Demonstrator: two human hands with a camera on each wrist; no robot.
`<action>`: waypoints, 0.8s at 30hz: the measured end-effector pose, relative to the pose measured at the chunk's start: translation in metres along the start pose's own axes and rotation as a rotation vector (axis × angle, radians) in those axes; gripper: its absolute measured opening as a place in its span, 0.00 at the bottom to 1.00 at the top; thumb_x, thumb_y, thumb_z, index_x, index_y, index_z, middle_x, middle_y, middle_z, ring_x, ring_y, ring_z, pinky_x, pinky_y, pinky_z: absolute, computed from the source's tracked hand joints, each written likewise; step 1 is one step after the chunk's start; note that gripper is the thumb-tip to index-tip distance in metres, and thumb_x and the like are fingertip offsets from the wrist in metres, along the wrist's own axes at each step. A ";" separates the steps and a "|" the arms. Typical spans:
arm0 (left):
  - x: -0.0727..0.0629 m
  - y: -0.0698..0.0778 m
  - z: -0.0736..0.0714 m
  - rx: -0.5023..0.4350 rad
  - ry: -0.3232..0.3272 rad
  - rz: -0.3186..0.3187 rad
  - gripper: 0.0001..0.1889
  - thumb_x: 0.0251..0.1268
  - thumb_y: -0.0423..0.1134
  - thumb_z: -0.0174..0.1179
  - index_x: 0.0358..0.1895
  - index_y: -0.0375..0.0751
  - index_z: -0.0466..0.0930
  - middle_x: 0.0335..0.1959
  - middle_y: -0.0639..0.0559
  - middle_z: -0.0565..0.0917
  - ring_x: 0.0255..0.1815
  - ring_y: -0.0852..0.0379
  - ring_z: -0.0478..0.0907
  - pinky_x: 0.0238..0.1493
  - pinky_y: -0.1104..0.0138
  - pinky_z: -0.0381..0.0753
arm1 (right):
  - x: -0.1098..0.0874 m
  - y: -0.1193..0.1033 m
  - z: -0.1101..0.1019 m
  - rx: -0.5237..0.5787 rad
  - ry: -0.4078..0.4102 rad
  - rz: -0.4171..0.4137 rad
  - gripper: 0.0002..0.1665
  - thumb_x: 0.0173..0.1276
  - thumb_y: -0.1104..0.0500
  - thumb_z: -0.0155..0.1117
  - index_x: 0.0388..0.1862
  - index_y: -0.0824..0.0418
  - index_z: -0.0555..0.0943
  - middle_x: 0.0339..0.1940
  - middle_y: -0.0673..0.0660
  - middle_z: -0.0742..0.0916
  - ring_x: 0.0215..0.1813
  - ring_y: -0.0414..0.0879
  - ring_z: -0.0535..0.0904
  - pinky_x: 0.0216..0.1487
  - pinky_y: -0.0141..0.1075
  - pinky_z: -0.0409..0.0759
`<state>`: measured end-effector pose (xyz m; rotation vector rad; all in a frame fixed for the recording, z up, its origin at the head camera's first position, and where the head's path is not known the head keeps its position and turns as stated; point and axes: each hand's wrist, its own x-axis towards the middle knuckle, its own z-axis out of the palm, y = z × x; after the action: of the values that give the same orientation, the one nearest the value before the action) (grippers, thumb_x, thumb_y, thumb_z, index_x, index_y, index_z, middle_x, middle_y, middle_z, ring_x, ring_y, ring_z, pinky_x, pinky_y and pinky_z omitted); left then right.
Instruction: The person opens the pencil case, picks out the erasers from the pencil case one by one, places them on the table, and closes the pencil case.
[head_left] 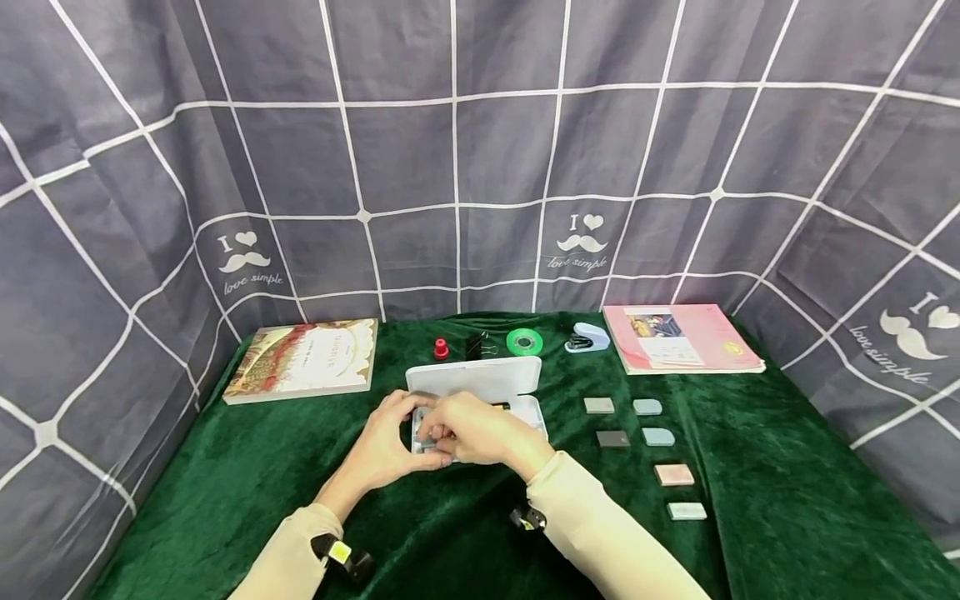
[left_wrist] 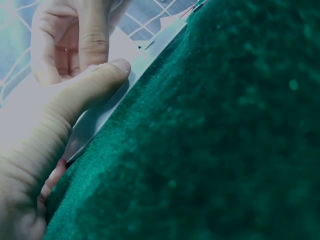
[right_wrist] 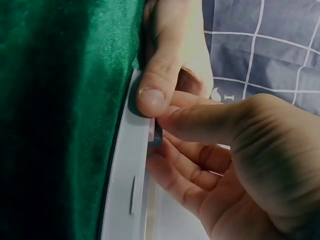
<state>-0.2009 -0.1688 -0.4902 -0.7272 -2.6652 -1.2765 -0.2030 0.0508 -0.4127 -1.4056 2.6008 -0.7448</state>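
Observation:
A white plastic pencil case [head_left: 474,378] lies on the green cloth with its lid raised at the back. My left hand [head_left: 382,442] holds the left end, its thumb [left_wrist: 102,80] along the front rim. Over the tray my right hand [head_left: 480,429] reaches in with bent fingers. The right wrist view shows its thumb and fingertips pinching a small dark and pink block [right_wrist: 156,134] just inside the front wall, close to the left thumb. Much of the block is hidden by the fingers. Part of a dark item [head_left: 501,406] shows in the tray right of the hand.
Right of the case lie several small blocks, including a grey one [head_left: 598,406], a dark one [head_left: 613,439] and a pink one [head_left: 673,475]. Behind it are a red knob-shaped item [head_left: 441,348], a binder clip [head_left: 474,346] and green tape [head_left: 524,342]. Books [head_left: 307,358] flank them.

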 end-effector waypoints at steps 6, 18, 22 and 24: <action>-0.003 -0.002 0.001 0.011 0.018 0.027 0.38 0.49 0.62 0.89 0.66 0.63 0.84 0.61 0.60 0.82 0.61 0.55 0.79 0.63 0.48 0.80 | -0.001 -0.001 0.000 -0.054 0.014 -0.014 0.11 0.69 0.71 0.78 0.46 0.58 0.94 0.35 0.49 0.89 0.38 0.39 0.78 0.44 0.26 0.78; -0.001 0.001 0.001 0.010 0.008 0.010 0.41 0.48 0.63 0.89 0.68 0.60 0.84 0.63 0.57 0.82 0.63 0.52 0.79 0.65 0.47 0.82 | -0.040 -0.002 -0.052 0.004 0.125 0.041 0.13 0.70 0.73 0.73 0.47 0.60 0.92 0.44 0.51 0.91 0.43 0.42 0.86 0.48 0.33 0.86; -0.001 0.001 0.000 0.012 0.012 0.008 0.42 0.47 0.63 0.89 0.67 0.56 0.85 0.62 0.54 0.82 0.61 0.51 0.79 0.64 0.46 0.82 | -0.063 0.006 -0.075 -0.019 0.173 0.044 0.13 0.68 0.73 0.73 0.46 0.58 0.92 0.43 0.49 0.91 0.43 0.40 0.86 0.49 0.35 0.87; -0.001 0.002 0.000 0.010 0.006 0.003 0.42 0.47 0.64 0.89 0.67 0.56 0.85 0.62 0.53 0.82 0.62 0.50 0.78 0.64 0.45 0.81 | -0.078 0.010 -0.085 -0.037 0.200 0.060 0.14 0.67 0.73 0.74 0.46 0.57 0.91 0.42 0.47 0.91 0.42 0.39 0.86 0.48 0.36 0.87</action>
<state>-0.1993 -0.1681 -0.4891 -0.7248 -2.6630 -1.2614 -0.1920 0.1505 -0.3545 -1.3182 2.8057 -0.8753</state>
